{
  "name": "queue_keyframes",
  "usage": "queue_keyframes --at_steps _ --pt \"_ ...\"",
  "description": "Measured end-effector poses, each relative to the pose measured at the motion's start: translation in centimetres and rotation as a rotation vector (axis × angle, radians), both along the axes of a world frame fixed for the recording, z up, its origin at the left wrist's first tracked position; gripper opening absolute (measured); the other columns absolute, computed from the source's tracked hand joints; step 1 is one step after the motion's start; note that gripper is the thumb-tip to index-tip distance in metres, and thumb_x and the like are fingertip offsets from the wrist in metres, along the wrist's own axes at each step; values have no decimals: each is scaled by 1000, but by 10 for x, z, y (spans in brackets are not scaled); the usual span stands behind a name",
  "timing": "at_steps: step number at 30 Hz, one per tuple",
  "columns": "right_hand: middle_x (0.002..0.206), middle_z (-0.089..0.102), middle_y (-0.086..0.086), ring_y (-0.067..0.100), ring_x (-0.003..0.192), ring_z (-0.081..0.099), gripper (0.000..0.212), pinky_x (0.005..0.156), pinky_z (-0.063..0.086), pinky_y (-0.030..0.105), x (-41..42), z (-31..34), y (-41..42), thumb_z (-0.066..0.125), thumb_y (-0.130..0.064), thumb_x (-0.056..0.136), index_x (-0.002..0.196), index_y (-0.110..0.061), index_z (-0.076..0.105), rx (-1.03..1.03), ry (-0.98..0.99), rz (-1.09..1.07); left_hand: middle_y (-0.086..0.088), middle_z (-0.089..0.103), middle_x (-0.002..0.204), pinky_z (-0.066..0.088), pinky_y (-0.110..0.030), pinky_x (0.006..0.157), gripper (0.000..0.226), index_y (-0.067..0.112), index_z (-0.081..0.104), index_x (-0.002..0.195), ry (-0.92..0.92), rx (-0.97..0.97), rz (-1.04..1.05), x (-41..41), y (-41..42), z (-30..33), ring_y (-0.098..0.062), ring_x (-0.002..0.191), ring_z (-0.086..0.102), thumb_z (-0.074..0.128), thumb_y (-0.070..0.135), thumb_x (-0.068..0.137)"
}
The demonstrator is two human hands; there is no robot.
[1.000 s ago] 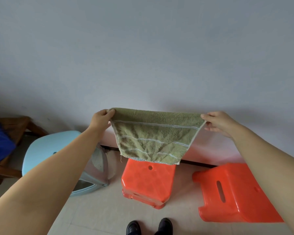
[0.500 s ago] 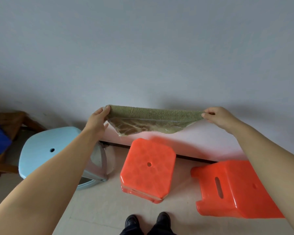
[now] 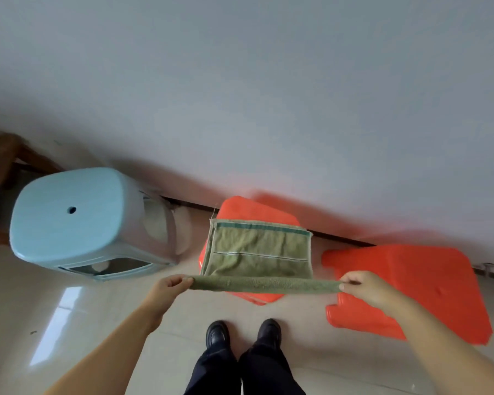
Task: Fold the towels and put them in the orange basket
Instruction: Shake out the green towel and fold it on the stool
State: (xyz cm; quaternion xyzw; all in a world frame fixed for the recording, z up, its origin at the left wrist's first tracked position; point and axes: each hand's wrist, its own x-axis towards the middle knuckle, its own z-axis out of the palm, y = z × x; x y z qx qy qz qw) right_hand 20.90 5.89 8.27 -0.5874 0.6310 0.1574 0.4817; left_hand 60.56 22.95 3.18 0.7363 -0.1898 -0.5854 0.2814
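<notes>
An olive-green towel with thin white stripes lies stretched out almost flat over an orange stool, its far end resting on the seat. My left hand pinches the near left corner and my right hand pinches the near right corner, holding the near edge taut in the air. No orange basket is recognisable in view.
A light blue plastic stool stands to the left. A second orange stool lies on its side to the right. Wooden furniture with something blue is at the far left. A grey wall runs behind. My black shoes stand on the tiled floor.
Both hands have come down and toward me with the towel, which hung upright before and now lies nearly flat over the orange stool. The view has tilted downward.
</notes>
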Motion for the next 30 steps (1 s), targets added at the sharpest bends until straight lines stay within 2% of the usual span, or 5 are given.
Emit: queue_keyframes --at_steps 9,15,21,25,30 --pt "86 58 11 21 84 51 12 96 44 53 8 -84 -27 57 -14 92 85 -7 64 54 -29 -250 -2 63 81 41 -24 76 15 14 69 83 -127 -9 52 2 -57 -44 -13 81 53 57 15 93" --pt "90 57 15 33 90 58 11 94 47 55 22 -162 -80 51 -11 95 91 -4 59 -86 18 -361 2 55 61 40 -30 58 17 9 67 83 -328 -91 48 -11 -162 -101 -13 58 47 57 20 92" --pt "90 53 9 24 90 50 21 73 34 32 39 -234 -88 45 -13 97 103 2 58 -281 39 -489 -10 66 93 43 -32 76 23 8 69 98 -482 21 154 -16 -178 -170 -24 85 57 56 26 92" --pt "103 63 9 29 108 59 29 96 43 43 44 -260 -64 47 -35 97 108 -10 59 -36 -265 -747 -7 60 109 44 -33 81 32 12 57 109 -641 26 99 -25 -163 -177 -23 96 57 56 38 91" --pt "142 47 -3 21 135 40 95 112 31 50 34 -270 -9 57 -80 65 142 -27 38 487 -333 -924 -8 55 122 46 -43 94 54 9 44 128 -614 140 -4 -42 -125 -164 -27 112 53 57 44 89"
